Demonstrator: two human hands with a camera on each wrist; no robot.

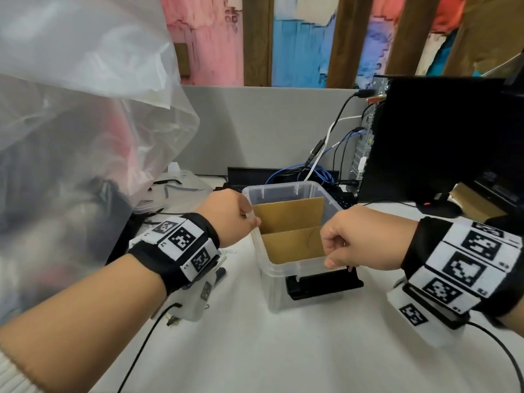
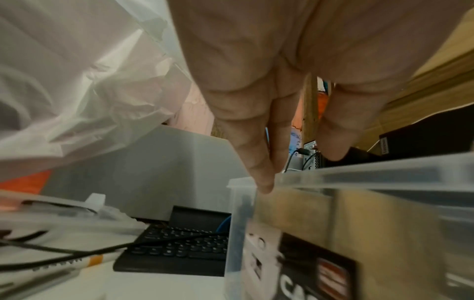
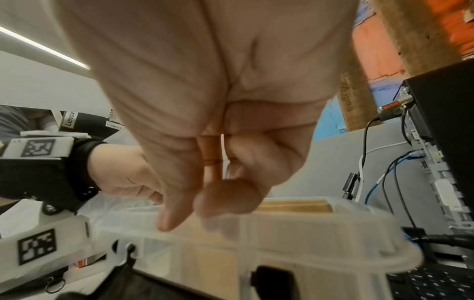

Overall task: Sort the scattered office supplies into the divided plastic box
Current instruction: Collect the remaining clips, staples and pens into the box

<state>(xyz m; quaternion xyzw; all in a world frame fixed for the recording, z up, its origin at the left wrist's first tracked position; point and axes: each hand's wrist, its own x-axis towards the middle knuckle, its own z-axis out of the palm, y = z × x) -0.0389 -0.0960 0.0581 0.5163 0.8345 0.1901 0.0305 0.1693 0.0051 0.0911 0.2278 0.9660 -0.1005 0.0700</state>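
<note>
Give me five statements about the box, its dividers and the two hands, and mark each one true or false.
1. The plastic box has no lid on. True.
2. The dividers are blue plastic. False: they are brown cardboard.
3. The left hand touches the box's rim. True.
4. The right hand rests on the keyboard. False: it is at the box's right rim.
5. A black computer tower stands to the right behind the box. True.
</note>
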